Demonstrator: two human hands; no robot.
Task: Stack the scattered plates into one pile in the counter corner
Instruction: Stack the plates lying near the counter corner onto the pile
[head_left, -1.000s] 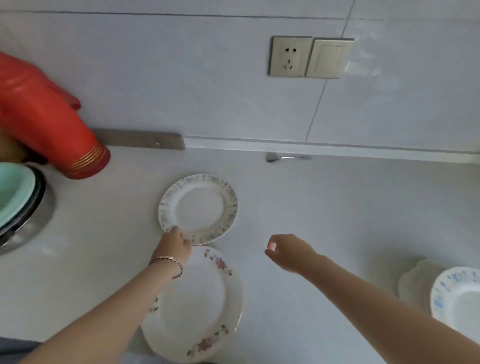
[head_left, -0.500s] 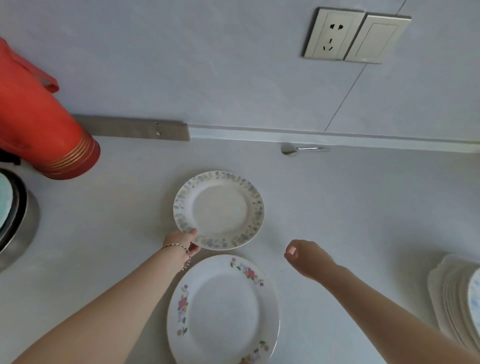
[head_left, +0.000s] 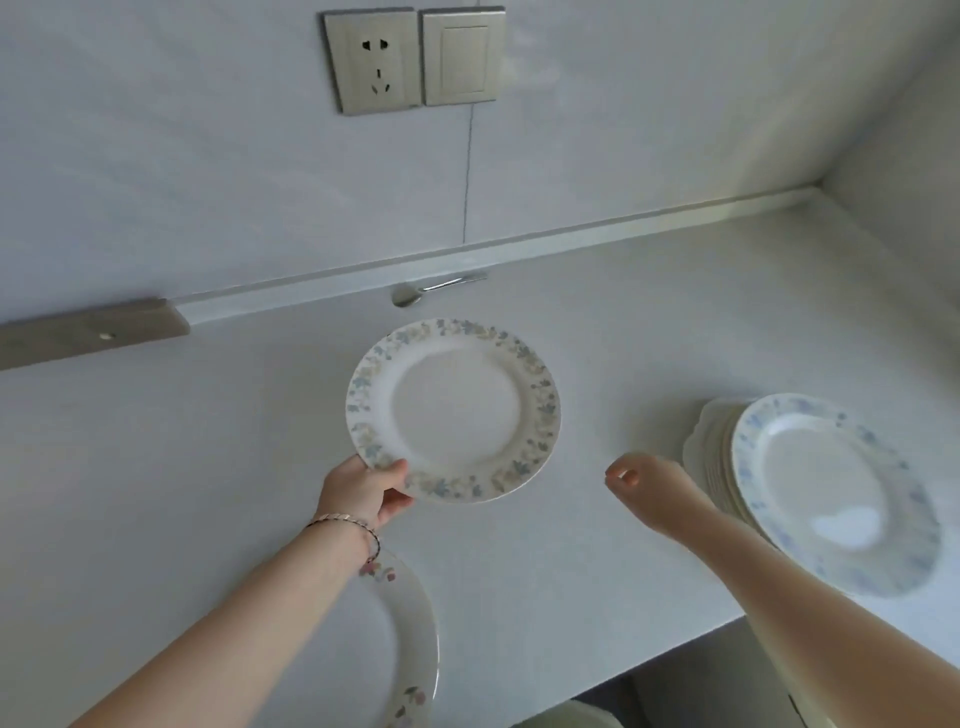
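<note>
Floral plate (head_left: 453, 410) sits mid-frame, left hand (head_left: 363, 491) pinching its lower-left rim, thumb on top. Right hand (head_left: 647, 486) hangs loosely curled, gripping nothing, beside the pile (head_left: 826, 493) at right on the table (head_left: 649, 332). Another plate (head_left: 410, 644) lower left. No readable writing anywhere.

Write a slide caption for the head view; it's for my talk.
Left hand grips a floral-rimmed plate; right hand empty beside the plate pile.

No readable text anywhere (plates bear only floral patterns).
</note>
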